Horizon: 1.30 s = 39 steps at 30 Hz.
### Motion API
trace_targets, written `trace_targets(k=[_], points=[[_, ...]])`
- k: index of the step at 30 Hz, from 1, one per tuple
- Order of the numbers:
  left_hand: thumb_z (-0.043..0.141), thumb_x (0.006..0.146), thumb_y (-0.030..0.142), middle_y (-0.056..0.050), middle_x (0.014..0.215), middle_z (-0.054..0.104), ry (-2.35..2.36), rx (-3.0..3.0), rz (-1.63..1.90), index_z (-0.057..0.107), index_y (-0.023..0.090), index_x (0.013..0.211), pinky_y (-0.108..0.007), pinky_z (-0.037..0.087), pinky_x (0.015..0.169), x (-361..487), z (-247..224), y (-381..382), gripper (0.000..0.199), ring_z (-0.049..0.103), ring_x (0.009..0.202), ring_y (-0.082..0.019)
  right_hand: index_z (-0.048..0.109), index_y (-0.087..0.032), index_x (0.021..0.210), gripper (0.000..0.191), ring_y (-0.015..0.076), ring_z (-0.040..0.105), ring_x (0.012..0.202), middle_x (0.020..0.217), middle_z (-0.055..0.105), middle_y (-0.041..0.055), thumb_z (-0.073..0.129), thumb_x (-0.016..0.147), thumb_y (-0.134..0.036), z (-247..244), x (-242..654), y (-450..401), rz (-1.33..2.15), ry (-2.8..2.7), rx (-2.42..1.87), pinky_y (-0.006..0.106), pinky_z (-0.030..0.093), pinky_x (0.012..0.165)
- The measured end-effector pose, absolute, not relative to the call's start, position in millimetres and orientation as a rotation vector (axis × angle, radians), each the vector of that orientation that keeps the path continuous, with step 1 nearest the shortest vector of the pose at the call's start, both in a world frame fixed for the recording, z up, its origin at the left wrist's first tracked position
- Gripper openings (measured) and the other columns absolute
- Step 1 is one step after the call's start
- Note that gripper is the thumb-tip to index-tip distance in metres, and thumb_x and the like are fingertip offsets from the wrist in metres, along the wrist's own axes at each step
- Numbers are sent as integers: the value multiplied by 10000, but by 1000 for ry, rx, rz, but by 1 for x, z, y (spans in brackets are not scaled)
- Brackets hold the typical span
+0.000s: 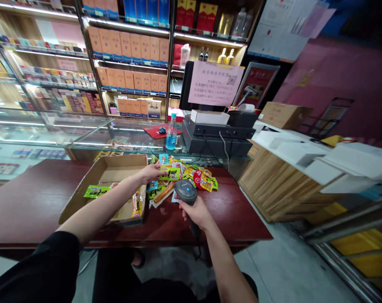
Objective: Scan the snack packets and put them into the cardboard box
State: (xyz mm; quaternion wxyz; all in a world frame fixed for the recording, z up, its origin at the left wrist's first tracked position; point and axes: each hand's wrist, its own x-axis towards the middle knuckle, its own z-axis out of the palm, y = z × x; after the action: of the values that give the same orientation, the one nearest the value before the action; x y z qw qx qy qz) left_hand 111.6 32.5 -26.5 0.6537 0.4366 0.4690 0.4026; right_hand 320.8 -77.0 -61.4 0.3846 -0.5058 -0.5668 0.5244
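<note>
Left grip (152, 173) is pinching a green packet (170, 173); right is holding a scanner (186, 192); box (107, 168), seemingly cardboard, is flanking.

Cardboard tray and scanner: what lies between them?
Snack packets and a long orange-brown stick lie between the tray and the scanner; the head view shows it.

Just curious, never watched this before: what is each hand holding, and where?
The left hand holds a green snack packet by its left end; the right grips a scanner below its head.
</note>
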Motion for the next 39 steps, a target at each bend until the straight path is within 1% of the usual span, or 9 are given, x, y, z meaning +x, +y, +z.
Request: trace_targets(k=[4, 9, 14, 19, 25, 28, 32, 35, 39], points=[[858, 465, 193, -76, 844, 732, 1074, 1033, 891, 697, 134, 915, -225, 517, 531, 114, -29, 35, 481, 667, 635, -154, 584, -157, 651, 196, 98, 477, 345, 423, 536, -28, 630, 720, -335, -60, 322, -78, 1332, -1445, -1304, 212, 411, 368], [855, 451, 178, -57, 794, 717, 1109, 1030, 914, 684, 125, 814, -232, 528, 574, 115, -34, 41, 405, 646, 637, -131, 652, -142, 819, 225, 98, 494, 364, 508, 594, -17, 614, 735, -347, -60, 325, -79, 1320, -1470, -1273, 216, 425, 377], [876, 430, 223, -70, 809, 726, 1095, 1032, 892, 685, 132, 828, -236, 508, 557, 114, -28, 36, 451, 667, 669, -167, 632, -132, 754, 248, 95, 493, 357, 486, 584, -11, 628, 729, -379, -64, 324, -76, 1314, -1463, -1268, 209, 422, 376], [874, 433, 241, -35, 750, 712, 1206, 1051, 940, 674, 136, 791, -189, 459, 535, 94, -25, 31, 424, 649, 645, -128, 619, -143, 768, 251, 100, 500, 361, 491, 588, -13, 628, 734, -391, -66, 315, -71, 1326, -1487, -1252, 212, 421, 375], [885, 433, 287, -23, 763, 694, 1259, 1024, 1090, 642, 134, 759, -196, 478, 563, 17, -20, 16, 435, 616, 608, -93, 540, -167, 647, 255, 92, 474, 341, 420, 532, -30, 657, 709, -384, -60, 293, -69, 1408, -1519, -1261, 205, 398, 367], [888, 442, 309, -38, 801, 697, 1356, 980, 1166, 627, 129, 757, -218, 505, 595, -29, -14, -2, 447, 613, 607, -87, 538, -177, 662, 237, 97, 476, 347, 426, 533, -30, 661, 707, -374, -58, 280, -69, 1413, -1556, -1239, 213, 405, 370], [885, 462, 328, -42, 761, 692, 1421, 932, 1196, 628, 125, 831, -252, 532, 636, -70, -11, -23, 494, 636, 626, -107, 548, -184, 685, 215, 104, 485, 357, 449, 545, -20, 655, 724, -366, -56, 268, -70, 1438, -1622, -1202, 226, 418, 379], [888, 460, 324, -49, 774, 692, 1432, 920, 1194, 622, 124, 847, -257, 541, 650, -72, -12, -29, 510, 659, 672, -130, 549, -183, 689, 205, 104, 481, 356, 449, 540, -24, 651, 726, -357, -53, 265, -72, 1444, -1622, -1189, 227, 420, 381], [882, 475, 329, -69, 814, 699, 1395, 998, 1108, 629, 121, 850, -250, 538, 635, -38, -17, -22, 498, 664, 685, -142, 548, -178, 687, 199, 105, 484, 359, 432, 529, -36, 655, 708, -345, -52, 275, -75, 1435, -1577, -1218, 219, 419, 378]])
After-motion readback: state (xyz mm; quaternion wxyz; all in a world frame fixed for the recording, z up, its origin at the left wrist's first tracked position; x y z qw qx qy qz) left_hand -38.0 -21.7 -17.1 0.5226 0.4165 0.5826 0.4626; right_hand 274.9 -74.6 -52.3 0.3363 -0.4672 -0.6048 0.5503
